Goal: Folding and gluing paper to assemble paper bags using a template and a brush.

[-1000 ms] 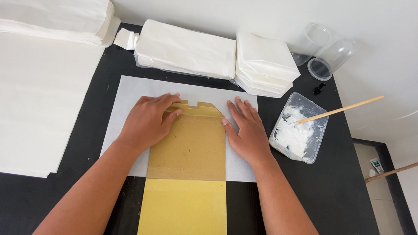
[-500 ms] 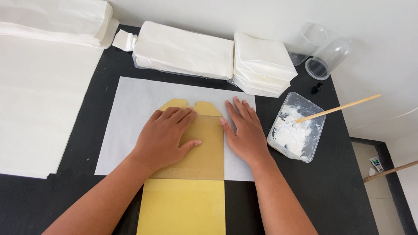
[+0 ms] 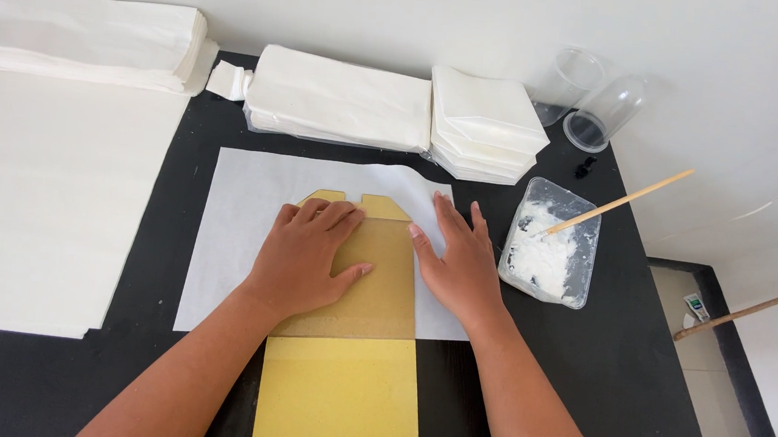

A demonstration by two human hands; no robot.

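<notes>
The yellow card (image 3: pixel 343 395) is running off the bottom edge nearest the camera, so its near end is cut off, and its far part is lying under a fold of thin white paper (image 3: pixel 240 234) that is letting the yellow show through as a dull tan. The left hand (image 3: pixel 304 258) is lying flat and open on that fold, fingers spread, gripping nothing; a second ago it was sitting higher, near the card's notched far edge, and it has been sliding back toward the body — pressing the fold down along its length, it seems. The right hand (image 3: pixel 459 266) is also lying flat and open, holding nothing, resting on the white paper just beside the card's right edge, much where it was before. Whether any paste is under the fold is hidden. To the right, a clear tub (image 3: pixel 550 255) of white paste is holding a wooden stick (image 3: pixel 617 204). Farther off, stacks of folded white paper (image 3: pixel 343 99) are lining the back of the black table (image 3: pixel 636 377), with two clear cups (image 3: pixel 588 100) beyond — their contents are hard to make out.
</notes>
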